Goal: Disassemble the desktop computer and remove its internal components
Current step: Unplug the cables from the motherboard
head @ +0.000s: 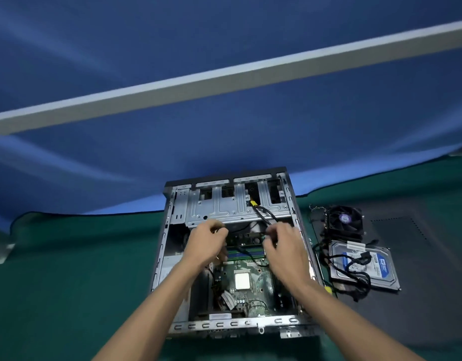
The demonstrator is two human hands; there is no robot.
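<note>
Both hands are down inside the open case [231, 323] at the memory slots: left hand [207, 243] has its fingers curled at the left end of the RAM sticks [246, 254], right hand [283, 246] curled at the right end, but it's blurry so I can't tell if either one is actually pinching a stick or a latch. The case lies on its side on the green mat [68, 269], motherboard [253, 285] facing up with the bare CPU [242, 280] showing, cooler already out. My guess on handling: RAM is light, stiff and thin, and doesn't like being flexed, so push the end clips out and lift by the short edges, straight up, fingers off the contacts. A black cable [263, 216] with a yellow plug crosses right above the slots and could snag. Off to the right of the case sit the CPU fan [345, 220] and a hard drive [365, 265] with cables draped over it. Drive has a blue label that looks like the WD logo and maybe "320GB", too soft to be sure. Fan sticker is unreadable.
</note>
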